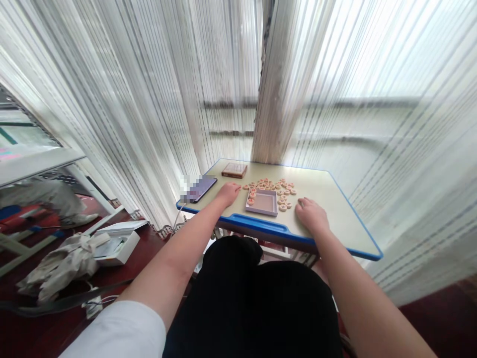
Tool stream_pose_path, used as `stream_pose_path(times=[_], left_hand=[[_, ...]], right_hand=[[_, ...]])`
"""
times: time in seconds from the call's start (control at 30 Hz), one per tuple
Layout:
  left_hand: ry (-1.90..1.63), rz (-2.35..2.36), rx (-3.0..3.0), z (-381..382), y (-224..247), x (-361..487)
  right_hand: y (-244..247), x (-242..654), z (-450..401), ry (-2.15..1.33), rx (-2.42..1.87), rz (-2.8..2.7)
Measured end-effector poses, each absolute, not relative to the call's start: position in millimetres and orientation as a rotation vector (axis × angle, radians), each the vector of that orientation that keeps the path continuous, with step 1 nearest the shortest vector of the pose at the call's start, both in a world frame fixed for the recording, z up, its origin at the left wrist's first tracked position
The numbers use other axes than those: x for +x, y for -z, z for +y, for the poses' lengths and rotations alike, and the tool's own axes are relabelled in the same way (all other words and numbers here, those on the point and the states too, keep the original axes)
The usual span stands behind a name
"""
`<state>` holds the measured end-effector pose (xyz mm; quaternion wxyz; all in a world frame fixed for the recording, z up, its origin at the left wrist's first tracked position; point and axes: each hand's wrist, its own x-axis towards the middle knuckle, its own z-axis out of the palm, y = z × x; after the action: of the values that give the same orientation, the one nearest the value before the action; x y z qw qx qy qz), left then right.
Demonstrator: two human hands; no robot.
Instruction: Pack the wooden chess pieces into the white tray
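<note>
Round wooden xiangqi pieces (266, 184) with printed characters lie loose on a cream table. Next to them, an open shallow box tray (266, 203) holds a few pieces (251, 201) along its left side. My left hand (228, 193) is just left of the tray, its fingers drawn together and pointing at the nearest pieces; whether a piece is between the fingertips is too small to make out. Right of the loose pieces, my right hand (312, 215) rests low on the tabletop with fingers loosely bent and no piece visible in it.
A flat brown box (234, 170) lies at the table's back left. By the left edge is a dark phone or tablet (204, 188) with a cable. The table has a blue rim (261, 224). String curtains (231, 74) hang behind. On the floor at left are a white box (124, 248) and cloth (70, 263).
</note>
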<state>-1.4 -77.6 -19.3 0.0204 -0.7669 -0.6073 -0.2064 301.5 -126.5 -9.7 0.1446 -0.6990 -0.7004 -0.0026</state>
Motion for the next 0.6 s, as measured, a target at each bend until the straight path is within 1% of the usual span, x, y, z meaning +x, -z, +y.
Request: stream_pose_path(times=[0.3, 0.43, 0.6], left_hand=[[0.507, -1.828, -2.494, -99.3, 15.8, 3.4], [0.569, -1.846, -2.474, -109.1, 18.9, 6.7], [0.645, -1.897, -2.463, -106.1, 21.7, 3.8]], right_hand=[[6.4, 302.1, -129.5, -0.009, -2.000, -2.010], [5.7, 300.5, -131.9, 0.018, -2.003, -2.013], [11.4, 293.5, -133.3, 0.186, -1.984, -2.086]])
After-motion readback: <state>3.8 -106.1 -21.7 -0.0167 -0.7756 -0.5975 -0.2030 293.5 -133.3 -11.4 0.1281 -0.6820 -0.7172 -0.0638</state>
